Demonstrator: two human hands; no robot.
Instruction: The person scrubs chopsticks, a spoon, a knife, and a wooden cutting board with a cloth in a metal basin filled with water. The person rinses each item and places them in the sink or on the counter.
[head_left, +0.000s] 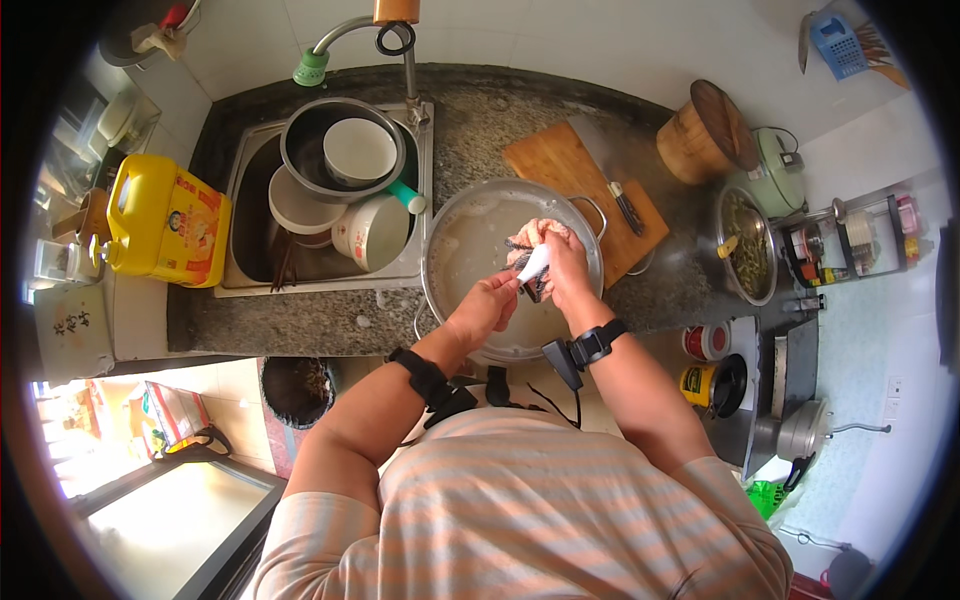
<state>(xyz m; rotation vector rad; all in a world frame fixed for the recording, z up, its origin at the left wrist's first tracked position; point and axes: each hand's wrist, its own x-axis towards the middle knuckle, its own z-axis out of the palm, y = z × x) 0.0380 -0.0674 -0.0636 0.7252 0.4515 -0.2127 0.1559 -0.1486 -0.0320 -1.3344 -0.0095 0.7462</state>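
Observation:
Both hands are over a large metal pot of cloudy, sudsy water on the stone counter. My left hand pinches the narrow end of a white spoon, which looks like a soup spoon. In my right hand is a pink and dark patterned cloth, wrapped against the wide part of the spoon. Folds of the cloth and my fingers hide part of the spoon.
Left of the pot, a steel sink holds stacked bowls and a metal basin. To the right lies a wooden cutting board with a knife. Further right stand a wooden bucket and a metal bowl of greens.

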